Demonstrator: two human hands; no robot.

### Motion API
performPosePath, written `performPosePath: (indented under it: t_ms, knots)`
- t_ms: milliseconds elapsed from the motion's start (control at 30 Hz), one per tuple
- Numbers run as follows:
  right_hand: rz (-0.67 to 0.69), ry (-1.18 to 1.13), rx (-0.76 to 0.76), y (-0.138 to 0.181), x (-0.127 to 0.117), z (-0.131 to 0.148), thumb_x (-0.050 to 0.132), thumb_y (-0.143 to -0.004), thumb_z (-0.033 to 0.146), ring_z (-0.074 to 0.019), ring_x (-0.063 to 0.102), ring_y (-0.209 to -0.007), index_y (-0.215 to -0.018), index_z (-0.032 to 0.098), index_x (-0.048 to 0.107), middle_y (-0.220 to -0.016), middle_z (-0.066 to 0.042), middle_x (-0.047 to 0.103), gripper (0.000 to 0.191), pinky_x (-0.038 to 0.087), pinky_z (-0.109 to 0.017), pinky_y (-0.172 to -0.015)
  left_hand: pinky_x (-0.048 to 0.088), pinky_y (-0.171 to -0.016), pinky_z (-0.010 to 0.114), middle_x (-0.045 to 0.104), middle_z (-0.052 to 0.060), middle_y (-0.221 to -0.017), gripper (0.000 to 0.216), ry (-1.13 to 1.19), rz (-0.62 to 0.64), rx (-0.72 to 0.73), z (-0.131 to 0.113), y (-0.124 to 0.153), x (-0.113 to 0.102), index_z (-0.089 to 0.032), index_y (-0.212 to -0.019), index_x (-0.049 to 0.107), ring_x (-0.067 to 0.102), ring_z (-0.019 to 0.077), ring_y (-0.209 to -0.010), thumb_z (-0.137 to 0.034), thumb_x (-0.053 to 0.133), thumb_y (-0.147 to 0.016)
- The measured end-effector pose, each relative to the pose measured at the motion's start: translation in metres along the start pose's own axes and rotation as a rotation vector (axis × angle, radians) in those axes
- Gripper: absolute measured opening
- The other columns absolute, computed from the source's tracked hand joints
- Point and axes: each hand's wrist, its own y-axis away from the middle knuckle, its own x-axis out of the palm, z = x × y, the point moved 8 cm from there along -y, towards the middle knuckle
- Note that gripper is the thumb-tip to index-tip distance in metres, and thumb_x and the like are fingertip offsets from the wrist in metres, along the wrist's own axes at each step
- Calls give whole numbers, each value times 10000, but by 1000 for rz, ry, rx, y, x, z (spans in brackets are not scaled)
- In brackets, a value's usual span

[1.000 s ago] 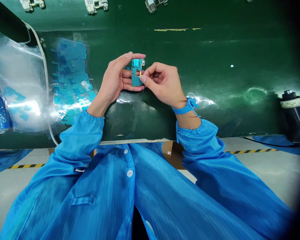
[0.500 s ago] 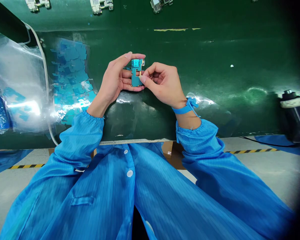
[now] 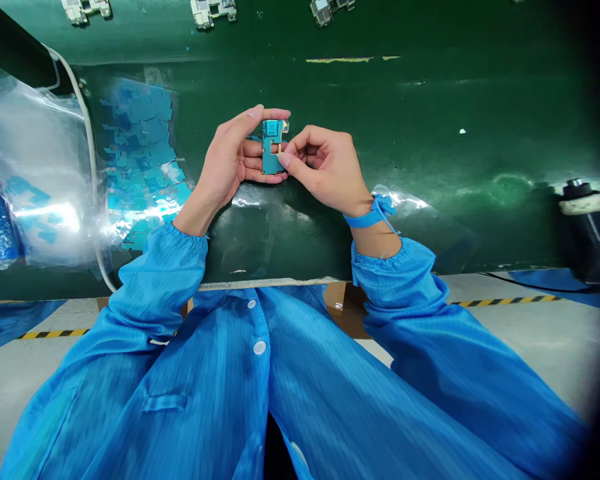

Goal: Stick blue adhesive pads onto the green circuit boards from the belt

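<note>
A small blue-green circuit board [image 3: 271, 160] with a cut-out in its middle is held upright over the green work surface. My left hand [image 3: 230, 150] grips it from the left, its fingers behind the board and the index finger along the top edge. At the board's right edge, the thumb and forefinger of my right hand [image 3: 327, 160] are pinched together, touching it beside the cut-out. Whether a tiny piece is also between those fingertips is hidden. A blue band [image 3: 373, 212] circles my right wrist.
Blue film pieces [image 3: 143, 147] lie in a clear bag at left, near a grey cable [image 3: 91, 147] and a plastic bag [image 3: 45, 180]. Metal-coloured parts [image 3: 213, 11] line the far side. A dark cylindrical device [image 3: 587, 227] stands at right.
The row of parts along the far side has shifted slightly to the right. Both hands and the circuit board have stayed almost still.
</note>
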Motion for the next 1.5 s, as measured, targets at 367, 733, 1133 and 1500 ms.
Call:
performPosePath:
  t_ms: [367, 733, 1133, 1500]
  knots:
    - [-3, 24, 18, 1, 0, 6, 715, -866, 975, -190, 685, -812, -916, 233, 670, -910, -46, 692, 745, 723, -420, -854, 726, -804, 371, 852, 61, -998, 376, 34, 16, 49, -5, 2, 4, -233, -1261, 811, 842, 285, -894, -493, 663, -1033]
    - [23, 8, 66, 1, 1, 2, 703, -897, 949, -207, 677, -878, -960, 254, 650, -948, -55, 659, 701, 720, -426, -923, 715, -871, 366, 861, 82, -1029, 463, 44, -5, 2, -4, 3, 3, -243, -1366, 800, 850, 323, -1041, -520, 682, -1014]
    - [16, -27, 40, 0, 2, 2, 727, -860, 968, -179, 681, -824, -936, 225, 661, -914, -35, 663, 750, 722, -406, -867, 734, -846, 355, 865, 50, -1050, 439, 53, 62, 44, -2, 1, 1, -257, -1333, 797, 855, 289, -956, -544, 702, -1014]
    - [-1, -54, -25, 0, 0, -1, 771, -925, 854, -143, 680, -796, -948, 188, 704, -906, -24, 686, 671, 704, -346, -802, 764, -761, 446, 852, 120, -995, 542, 59, 91, 109, 5, -15, -5, -183, -1311, 782, 859, 356, -869, -593, 758, -958]
